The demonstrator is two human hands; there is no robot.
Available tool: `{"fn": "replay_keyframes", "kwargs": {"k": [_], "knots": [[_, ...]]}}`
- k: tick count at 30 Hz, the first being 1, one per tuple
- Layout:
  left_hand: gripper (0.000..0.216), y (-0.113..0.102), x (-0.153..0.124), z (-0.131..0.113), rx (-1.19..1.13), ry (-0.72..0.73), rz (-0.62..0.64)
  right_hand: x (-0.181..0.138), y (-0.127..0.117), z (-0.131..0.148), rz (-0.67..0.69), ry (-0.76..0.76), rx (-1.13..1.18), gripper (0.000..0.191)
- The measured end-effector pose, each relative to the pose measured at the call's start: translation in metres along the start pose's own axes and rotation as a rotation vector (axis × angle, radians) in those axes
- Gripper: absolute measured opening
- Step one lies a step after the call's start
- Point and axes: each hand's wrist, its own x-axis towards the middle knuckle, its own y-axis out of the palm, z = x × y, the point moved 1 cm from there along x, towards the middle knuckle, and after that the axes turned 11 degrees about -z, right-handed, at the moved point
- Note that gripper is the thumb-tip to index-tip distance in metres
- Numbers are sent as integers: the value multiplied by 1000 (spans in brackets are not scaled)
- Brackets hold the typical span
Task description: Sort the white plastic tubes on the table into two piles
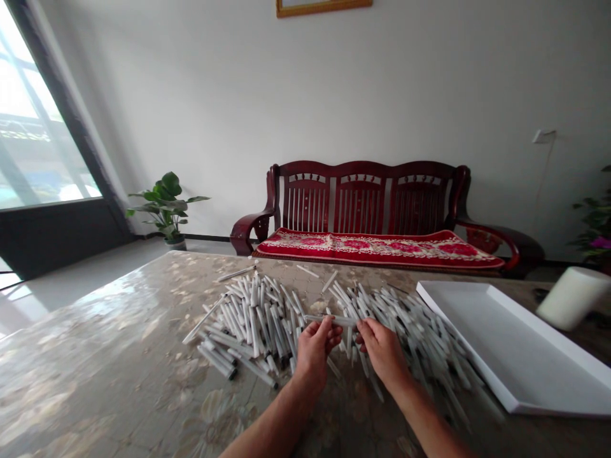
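Note:
Between my two hands is a thin, whitish translucent pen [344,321], held level above the table. The fingers of my left hand [315,350] are closed on its left part, with a short length sticking out past the thumb. My right hand [383,351] pinches its right end. Below and left lies a heap of white and grey pens [255,315], several with black ends. A second heap of pale, slender pen pieces [415,324] spreads out beneath and beyond my right hand; their exact kind is blurred.
A shallow white tray [529,350] sits on the patterned table [119,362] at the right, with a white roll [573,298] beyond it. Past the table's far edge stand a dark red wooden bench [360,197] and a potted plant [167,207].

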Motion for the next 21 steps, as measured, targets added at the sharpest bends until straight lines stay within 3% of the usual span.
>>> {"fn": "replay_keyframes", "kwargs": {"k": [4, 13, 21], "knots": [[43, 1, -1, -2, 3, 13, -12, 1, -1, 1, -54, -106, -14, 21], [43, 1, -1, -2, 20, 24, 0, 1, 2, -4, 33, 6, 29, 34], [40, -2, 1, 3, -3, -21, -49, 3, -2, 0, -76, -320, -35, 20]]}}
